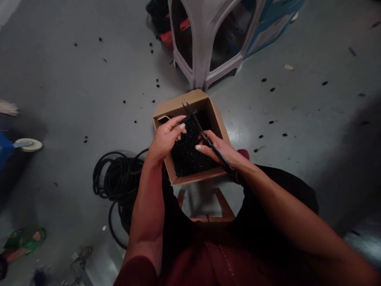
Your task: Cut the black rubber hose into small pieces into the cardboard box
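Note:
My left hand (169, 135) is closed in a pinch over the left side of a cardboard box (222, 125). Between its thumb and fingers is a thin black ribbed tube (188, 117). My right hand (214, 147) is wrapped round a pair of dark scissors (199, 126), whose blades point up and left, slightly parted, close beside the tube. Many small black cut pieces (192, 155) fill the box below both hands. A small light-rimmed object (163, 120), dark in the middle, lies at the box's left inner corner, partly hidden by my left hand.
Coiled black hose (111, 174) lies on the floor to the left. A pale plastic stool (199, 43) stands just beyond the box, with a blue carton (272, 26) behind it. Loose black bits (272, 89) are scattered over the floor. A person's green sandal (34, 240) shows at lower left.

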A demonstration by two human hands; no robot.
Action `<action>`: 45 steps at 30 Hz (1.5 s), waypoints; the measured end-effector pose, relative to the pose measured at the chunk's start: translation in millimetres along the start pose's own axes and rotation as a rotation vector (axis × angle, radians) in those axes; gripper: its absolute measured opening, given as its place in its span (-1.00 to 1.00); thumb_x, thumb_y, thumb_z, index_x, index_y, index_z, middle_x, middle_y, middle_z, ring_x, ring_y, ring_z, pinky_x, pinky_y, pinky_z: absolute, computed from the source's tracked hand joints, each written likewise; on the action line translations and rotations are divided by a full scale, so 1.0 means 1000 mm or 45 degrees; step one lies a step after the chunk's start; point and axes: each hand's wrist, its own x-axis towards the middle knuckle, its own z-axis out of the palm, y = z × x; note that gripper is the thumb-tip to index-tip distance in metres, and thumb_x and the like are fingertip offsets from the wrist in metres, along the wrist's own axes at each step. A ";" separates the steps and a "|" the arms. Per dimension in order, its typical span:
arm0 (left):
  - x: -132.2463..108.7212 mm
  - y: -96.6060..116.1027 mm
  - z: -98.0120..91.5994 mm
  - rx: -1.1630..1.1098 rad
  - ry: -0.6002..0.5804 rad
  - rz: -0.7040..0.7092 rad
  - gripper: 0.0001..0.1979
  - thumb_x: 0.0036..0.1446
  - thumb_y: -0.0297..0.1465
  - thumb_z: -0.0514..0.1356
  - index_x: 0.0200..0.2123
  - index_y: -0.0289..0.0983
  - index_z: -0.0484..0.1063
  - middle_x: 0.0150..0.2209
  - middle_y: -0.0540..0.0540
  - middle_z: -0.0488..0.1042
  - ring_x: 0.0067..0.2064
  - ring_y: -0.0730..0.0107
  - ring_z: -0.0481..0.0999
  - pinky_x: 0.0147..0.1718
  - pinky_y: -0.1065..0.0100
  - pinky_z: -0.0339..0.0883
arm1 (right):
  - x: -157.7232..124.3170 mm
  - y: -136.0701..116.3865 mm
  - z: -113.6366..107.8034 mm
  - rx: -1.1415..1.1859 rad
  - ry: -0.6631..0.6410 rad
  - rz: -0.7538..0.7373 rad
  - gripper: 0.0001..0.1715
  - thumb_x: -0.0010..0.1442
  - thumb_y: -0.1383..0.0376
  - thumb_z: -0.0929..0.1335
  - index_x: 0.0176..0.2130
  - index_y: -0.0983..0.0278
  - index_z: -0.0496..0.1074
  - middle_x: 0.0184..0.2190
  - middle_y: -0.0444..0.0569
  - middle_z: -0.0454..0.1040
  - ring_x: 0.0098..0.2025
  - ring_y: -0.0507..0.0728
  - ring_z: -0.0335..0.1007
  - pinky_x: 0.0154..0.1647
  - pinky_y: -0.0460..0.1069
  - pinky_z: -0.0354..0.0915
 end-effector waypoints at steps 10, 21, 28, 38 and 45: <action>-0.002 0.001 -0.003 0.102 -0.036 -0.026 -0.65 0.18 -0.34 0.12 0.02 -0.23 0.47 -0.40 -0.02 0.46 -0.46 0.55 0.31 -0.42 0.46 0.23 | 0.003 0.003 0.003 -0.259 0.103 0.024 -0.52 0.17 -0.02 0.29 -0.05 0.22 0.28 -0.27 0.04 0.48 -0.25 0.24 0.40 -0.29 0.06 0.22; -0.001 -0.003 -0.004 0.108 -0.020 -0.046 -0.65 0.17 -0.34 0.13 0.02 -0.24 0.47 -0.40 -0.01 0.46 -0.48 0.56 0.30 -0.45 0.48 0.22 | 0.001 -0.003 0.005 -0.336 0.116 0.118 -0.58 0.22 0.01 0.22 -0.06 0.21 0.30 -0.35 0.04 0.46 -0.32 0.23 0.38 -0.36 0.03 0.16; -0.002 -0.001 -0.002 0.069 -0.036 -0.067 -0.67 0.16 -0.37 0.13 -0.01 -0.27 0.46 -0.41 -0.02 0.44 -0.48 0.55 0.30 -0.46 0.47 0.22 | -0.002 -0.003 0.006 -0.429 0.138 0.120 -0.59 0.24 0.00 0.19 -0.08 0.21 0.30 -0.41 0.02 0.45 -0.36 0.23 0.37 -0.40 0.00 0.11; -0.005 0.006 0.000 0.068 -0.111 -0.065 -0.68 0.26 -0.21 0.04 -0.36 -0.30 0.45 -0.45 -0.04 0.41 -0.51 0.56 0.25 -0.49 0.47 0.17 | -0.001 0.001 0.006 -0.448 0.143 0.110 -0.57 0.23 -0.05 0.20 -0.13 0.21 0.31 -0.44 0.00 0.43 -0.39 0.21 0.35 -0.42 0.01 0.12; -0.003 0.004 -0.002 0.209 -0.039 -0.089 -0.71 0.19 -0.27 0.13 -0.13 -0.31 0.52 -0.44 -0.02 0.48 -0.50 0.55 0.32 -0.47 0.46 0.21 | 0.000 0.004 0.004 -0.409 0.103 0.056 -0.57 0.24 -0.01 0.21 -0.06 0.22 0.28 -0.26 0.07 0.46 -0.24 0.26 0.40 -0.33 0.04 0.16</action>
